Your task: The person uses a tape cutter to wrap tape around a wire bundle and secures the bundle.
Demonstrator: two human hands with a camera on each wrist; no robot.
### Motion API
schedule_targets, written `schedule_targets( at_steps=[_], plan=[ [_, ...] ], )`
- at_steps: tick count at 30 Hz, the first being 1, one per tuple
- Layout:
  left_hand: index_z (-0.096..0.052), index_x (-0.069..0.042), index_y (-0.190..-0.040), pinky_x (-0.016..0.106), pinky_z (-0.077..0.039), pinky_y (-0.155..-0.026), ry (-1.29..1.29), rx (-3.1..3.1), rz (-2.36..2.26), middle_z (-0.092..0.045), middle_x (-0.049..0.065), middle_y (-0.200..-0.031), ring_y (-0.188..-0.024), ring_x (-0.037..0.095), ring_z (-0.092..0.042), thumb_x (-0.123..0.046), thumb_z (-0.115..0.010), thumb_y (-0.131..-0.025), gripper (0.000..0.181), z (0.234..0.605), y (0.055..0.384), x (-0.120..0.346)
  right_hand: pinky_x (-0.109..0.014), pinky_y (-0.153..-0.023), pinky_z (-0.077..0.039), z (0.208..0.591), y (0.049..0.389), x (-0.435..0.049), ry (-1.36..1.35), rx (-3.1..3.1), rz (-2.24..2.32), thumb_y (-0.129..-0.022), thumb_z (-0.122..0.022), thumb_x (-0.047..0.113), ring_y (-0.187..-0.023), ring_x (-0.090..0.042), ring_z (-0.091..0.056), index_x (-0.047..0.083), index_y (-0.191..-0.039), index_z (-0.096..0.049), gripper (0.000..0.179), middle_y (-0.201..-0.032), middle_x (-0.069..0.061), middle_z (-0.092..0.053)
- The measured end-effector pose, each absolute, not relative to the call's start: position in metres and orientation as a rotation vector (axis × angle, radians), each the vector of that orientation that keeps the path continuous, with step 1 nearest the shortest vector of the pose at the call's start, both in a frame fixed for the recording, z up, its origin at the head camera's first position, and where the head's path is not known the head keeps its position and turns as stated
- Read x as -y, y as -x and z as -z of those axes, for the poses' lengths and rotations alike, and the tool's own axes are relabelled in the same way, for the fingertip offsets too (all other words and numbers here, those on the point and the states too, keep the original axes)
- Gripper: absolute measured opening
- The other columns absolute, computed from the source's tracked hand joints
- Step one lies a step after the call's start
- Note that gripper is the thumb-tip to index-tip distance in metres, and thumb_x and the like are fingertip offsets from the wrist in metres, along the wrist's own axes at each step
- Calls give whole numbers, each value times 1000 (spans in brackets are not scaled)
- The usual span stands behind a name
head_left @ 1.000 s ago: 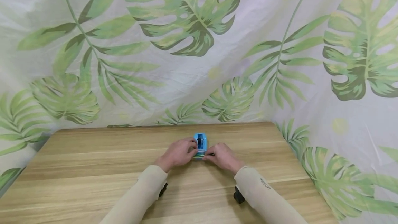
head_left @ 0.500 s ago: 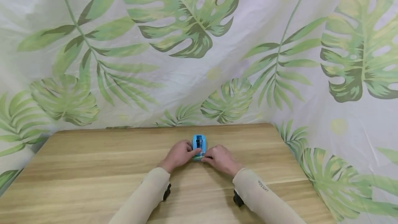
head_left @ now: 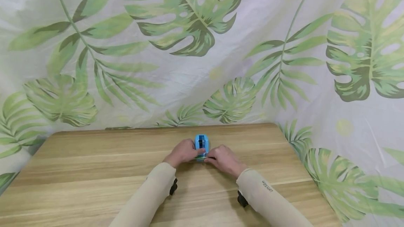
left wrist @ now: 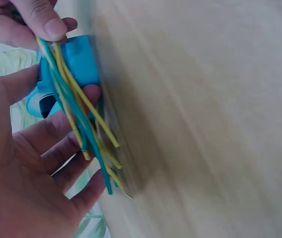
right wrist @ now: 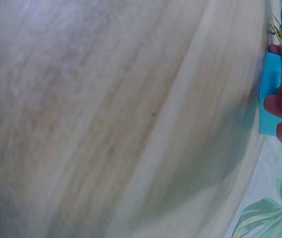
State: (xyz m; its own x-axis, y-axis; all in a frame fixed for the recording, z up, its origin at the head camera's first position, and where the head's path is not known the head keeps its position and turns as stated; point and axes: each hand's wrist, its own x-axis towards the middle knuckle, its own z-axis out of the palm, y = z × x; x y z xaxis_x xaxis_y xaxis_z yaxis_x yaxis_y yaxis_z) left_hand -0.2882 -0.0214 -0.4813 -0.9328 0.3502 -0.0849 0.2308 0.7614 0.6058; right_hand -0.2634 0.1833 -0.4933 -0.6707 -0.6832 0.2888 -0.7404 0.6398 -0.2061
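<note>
A blue tape dispenser (head_left: 202, 138) stands on the wooden table in the head view, between both hands. My left hand (head_left: 183, 151) grips its front end from the left; in the left wrist view the thumb lies by the toothed cutter and a fingertip shows on the other side. My right hand (head_left: 225, 160) pinches a bundle of thin green and yellow wires (left wrist: 76, 94) between thumb and fingers. The bundle crosses the dispenser's front, and its loose ends splay over the left fingers. In the right wrist view the dispenser's blue side (right wrist: 270, 94) shows behind the right fingers (right wrist: 277, 106).
The wood-grain table (head_left: 94, 171) extends to both sides and in front of the hands. Behind it hangs a leaf-printed cloth (head_left: 176, 66), close past the table's far edge. A black strap device (head_left: 242, 199) sits under the right sleeve.
My left thumb has come onto the front of the tape dispenser, which has shifted slightly left. The right hand keeps its pinch on the wires and has barely moved.
</note>
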Motion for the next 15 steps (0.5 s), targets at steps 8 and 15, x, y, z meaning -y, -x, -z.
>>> schedule_targets(
  at_steps=[8,15],
  plan=[
    [-49,-13,-64,28,-35,-53,-343,-2688,-916,-43,-2,-61,-56,15,-40,-45,-71,-91,47,477,293,19,-27,-69,-50,496,263,-183,-1198,2642,-354,-95,-72,23,-69,0,-61,18,-76,-71,20,-78,9,-71],
    [-53,-11,-69,29,-35,-55,-312,-2673,-920,-47,0,-65,-58,17,-43,-46,-72,-90,45,477,295,18,-29,-68,-43,498,265,-183,-1238,2579,-232,-96,-71,23,-67,-4,-59,19,-71,-63,27,-75,9,-68]
  ],
)
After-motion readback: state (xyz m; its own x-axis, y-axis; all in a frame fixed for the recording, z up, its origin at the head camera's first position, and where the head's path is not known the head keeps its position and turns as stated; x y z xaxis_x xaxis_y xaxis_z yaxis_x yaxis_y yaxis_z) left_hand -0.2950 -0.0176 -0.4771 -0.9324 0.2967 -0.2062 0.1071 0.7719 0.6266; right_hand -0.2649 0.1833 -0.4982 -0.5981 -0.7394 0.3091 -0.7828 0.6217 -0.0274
